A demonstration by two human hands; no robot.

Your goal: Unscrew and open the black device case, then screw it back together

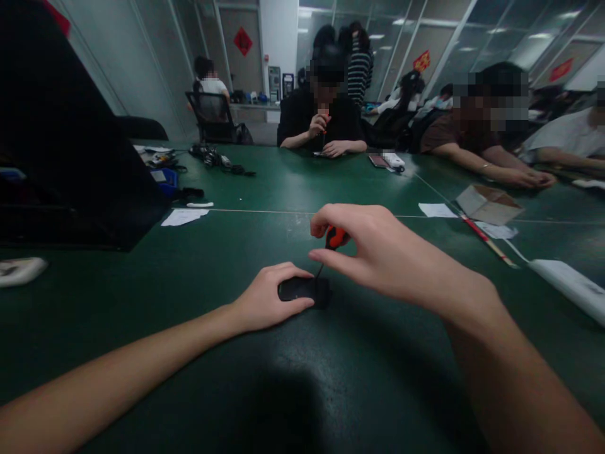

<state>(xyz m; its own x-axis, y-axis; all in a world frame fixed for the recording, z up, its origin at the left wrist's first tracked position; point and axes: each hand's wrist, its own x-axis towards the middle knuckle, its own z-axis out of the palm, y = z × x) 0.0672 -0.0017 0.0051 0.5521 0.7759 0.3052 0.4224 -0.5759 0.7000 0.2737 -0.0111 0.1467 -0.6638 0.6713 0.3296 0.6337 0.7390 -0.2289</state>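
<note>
A small black device [307, 290] lies flat on the green table [236, 391] in front of me. My left hand [267, 299] grips it from the left, thumb and fingers around its edges. My right hand [373, 249] holds a small screwdriver with a red-orange handle [336, 238] upright above it. The thin shaft points down onto the device's top right part. My fingers hide most of the handle.
A black case [70, 157] stands at the left with white paper [182, 216] beside it. A cardboard box [486, 203], a red stick [484, 239] and a white object [571, 287] lie at the right. Cables [217, 161] lie farther back. Other people sit across the table.
</note>
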